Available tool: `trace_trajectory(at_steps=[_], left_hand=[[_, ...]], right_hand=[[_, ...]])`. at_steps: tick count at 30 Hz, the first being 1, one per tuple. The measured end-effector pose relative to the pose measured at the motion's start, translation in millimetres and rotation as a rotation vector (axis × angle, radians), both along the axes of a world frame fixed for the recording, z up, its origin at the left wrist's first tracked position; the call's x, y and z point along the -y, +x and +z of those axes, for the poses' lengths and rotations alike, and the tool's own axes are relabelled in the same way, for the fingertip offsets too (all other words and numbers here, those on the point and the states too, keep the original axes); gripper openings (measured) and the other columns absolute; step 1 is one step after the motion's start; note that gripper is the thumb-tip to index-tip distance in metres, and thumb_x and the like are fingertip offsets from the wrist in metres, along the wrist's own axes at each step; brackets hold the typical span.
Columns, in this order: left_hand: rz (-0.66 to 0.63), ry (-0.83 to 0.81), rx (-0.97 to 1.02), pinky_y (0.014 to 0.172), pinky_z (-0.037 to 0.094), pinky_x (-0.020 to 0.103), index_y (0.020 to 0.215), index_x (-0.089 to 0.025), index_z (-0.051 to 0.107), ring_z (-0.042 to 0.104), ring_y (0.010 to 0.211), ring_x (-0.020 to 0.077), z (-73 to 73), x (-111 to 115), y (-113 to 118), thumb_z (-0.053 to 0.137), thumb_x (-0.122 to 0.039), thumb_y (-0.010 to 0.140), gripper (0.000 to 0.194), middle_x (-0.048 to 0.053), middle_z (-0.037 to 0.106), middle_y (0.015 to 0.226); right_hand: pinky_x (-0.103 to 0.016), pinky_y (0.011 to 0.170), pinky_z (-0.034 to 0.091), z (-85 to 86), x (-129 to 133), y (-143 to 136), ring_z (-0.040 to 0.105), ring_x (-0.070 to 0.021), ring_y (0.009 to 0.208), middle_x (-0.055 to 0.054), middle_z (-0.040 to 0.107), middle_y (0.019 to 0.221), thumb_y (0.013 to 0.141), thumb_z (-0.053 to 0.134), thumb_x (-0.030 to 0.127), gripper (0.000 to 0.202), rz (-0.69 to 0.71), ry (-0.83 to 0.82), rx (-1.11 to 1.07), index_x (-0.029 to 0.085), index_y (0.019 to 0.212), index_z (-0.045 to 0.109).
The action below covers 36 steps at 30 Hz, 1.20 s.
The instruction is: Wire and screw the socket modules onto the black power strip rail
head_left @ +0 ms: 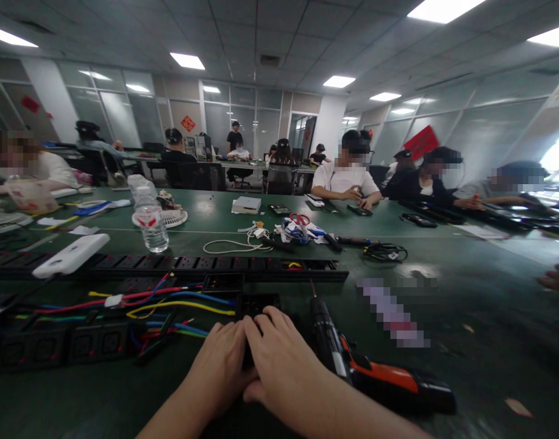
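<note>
My left hand (224, 356) and my right hand (279, 350) are pressed side by side at the table's near edge, fingers curled over a dark part between them. Just beyond the fingertips shows a black plastic housing (259, 302), with a yellow wire (183, 306) and a blue wire running to its left side. My fingers hide most of what they grip. To the left, loose coloured wires lead to a black socket strip (32, 350). Right of my right hand lies an orange and black cordless screwdriver (384, 372), its bit pointing away from me.
A long black power strip (146, 263) lies across the table, a white adapter (71, 255) on it. Behind stand a water bottle (152, 222), red scissors (300, 219) and a coiled black cable (385, 251). Across the table a person in white (345, 182) works; others sit around.
</note>
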<state>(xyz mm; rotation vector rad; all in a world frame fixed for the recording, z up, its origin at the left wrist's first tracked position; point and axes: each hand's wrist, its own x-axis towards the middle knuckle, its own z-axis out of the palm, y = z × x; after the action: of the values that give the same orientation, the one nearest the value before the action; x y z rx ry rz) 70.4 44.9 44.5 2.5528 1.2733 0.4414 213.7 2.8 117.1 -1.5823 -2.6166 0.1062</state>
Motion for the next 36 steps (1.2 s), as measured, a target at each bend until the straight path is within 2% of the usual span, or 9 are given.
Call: trace_trajectory(at_steps=[3,6,10,13,16,17,19,25,36], left_hand=[[-0.011,-0.038,0.023,0.088,0.039,0.041,0.113,-0.018,0.055,0.061,0.099,0.0285,0.5,-2,-2,0.076,-0.050,0.075,0.054,0.009,0.066,0.108],[-0.025,-0.081,0.056,0.085,0.040,0.041,0.107,-0.017,0.056,0.061,0.096,0.0303,1.1,-5,-3,0.081,-0.060,0.063,0.067,0.008,0.067,0.102],[-0.044,-0.150,0.089,0.084,0.041,0.041,0.104,-0.018,0.058,0.061,0.095,0.0318,2.0,-9,-8,0.086,-0.063,0.049,0.077,0.008,0.067,0.101],[-0.109,-0.184,0.147,0.087,0.040,0.039,0.112,-0.020,0.057,0.058,0.099,0.0291,7.7,-8,-15,0.082,-0.060,0.062,0.069,0.008,0.064,0.111],[-0.147,-0.153,0.172,0.094,0.037,0.039,0.114,-0.023,0.058,0.055,0.100,0.0231,15.5,-6,-23,0.054,-0.037,0.095,0.024,0.004,0.065,0.109],[-0.140,-0.146,0.174,0.094,0.036,0.039,0.111,-0.024,0.060,0.055,0.099,0.0218,17.1,-6,-25,0.043,-0.030,0.100,0.021,0.003,0.065,0.106],[-0.130,-0.138,0.176,0.093,0.038,0.039,0.114,-0.026,0.060,0.055,0.097,0.0210,17.4,-7,-28,0.033,-0.024,0.101,0.030,0.003,0.065,0.104],[-0.034,-0.189,0.219,0.088,0.045,0.037,0.113,-0.027,0.063,0.054,0.097,0.0232,5.6,-7,-30,0.035,-0.038,0.100,0.033,0.005,0.064,0.102],[0.070,-0.155,0.251,0.085,0.050,0.035,0.107,-0.027,0.063,0.059,0.095,0.0237,-8.2,-3,-32,0.035,-0.043,0.098,0.034,0.004,0.066,0.098]], right_hand=[[-0.055,0.105,0.039,-17.7,-13,5,0.049,-0.0433,0.119,-0.028,0.057,0.129,0.036,0.099,0.037,0.118,0.011,-0.027,0.046,-0.002,0.135,0.047],[-0.053,0.102,0.042,-20.3,-16,17,0.051,-0.0418,0.115,-0.024,0.062,0.122,0.029,0.099,0.039,0.112,0.029,-0.047,0.056,0.001,0.125,0.056],[-0.050,0.093,0.047,-12.1,-12,21,0.056,-0.0351,0.105,-0.017,0.066,0.111,0.055,0.092,0.022,0.063,-0.008,-0.047,0.018,0.008,0.110,0.064],[-0.048,0.092,0.048,-8.5,-7,18,0.057,-0.0316,0.102,-0.013,0.067,0.107,0.071,0.076,0.013,0.037,-0.039,-0.033,-0.032,0.011,0.107,0.064],[-0.050,0.089,0.049,-8.7,-2,18,0.060,-0.0323,0.098,-0.013,0.067,0.106,0.070,0.072,0.017,0.039,-0.065,-0.034,-0.061,0.012,0.108,0.063],[-0.050,0.087,0.050,-9.0,-1,18,0.060,-0.0325,0.097,-0.013,0.068,0.105,0.070,0.072,0.019,0.041,-0.075,-0.035,-0.068,0.013,0.109,0.062],[-0.049,0.086,0.050,-9.1,0,19,0.061,-0.0323,0.096,-0.012,0.068,0.106,0.070,0.072,0.024,0.044,-0.088,-0.033,-0.086,0.014,0.111,0.060],[-0.042,0.087,0.051,-12.2,-1,21,0.061,-0.0278,0.098,-0.009,0.067,0.108,0.071,0.072,0.031,0.045,-0.081,-0.009,-0.168,0.018,0.112,0.058],[-0.043,0.088,0.048,-13.0,2,23,0.059,-0.0278,0.096,-0.009,0.067,0.105,0.071,0.073,0.035,0.046,-0.031,0.079,-0.207,0.017,0.109,0.058]])
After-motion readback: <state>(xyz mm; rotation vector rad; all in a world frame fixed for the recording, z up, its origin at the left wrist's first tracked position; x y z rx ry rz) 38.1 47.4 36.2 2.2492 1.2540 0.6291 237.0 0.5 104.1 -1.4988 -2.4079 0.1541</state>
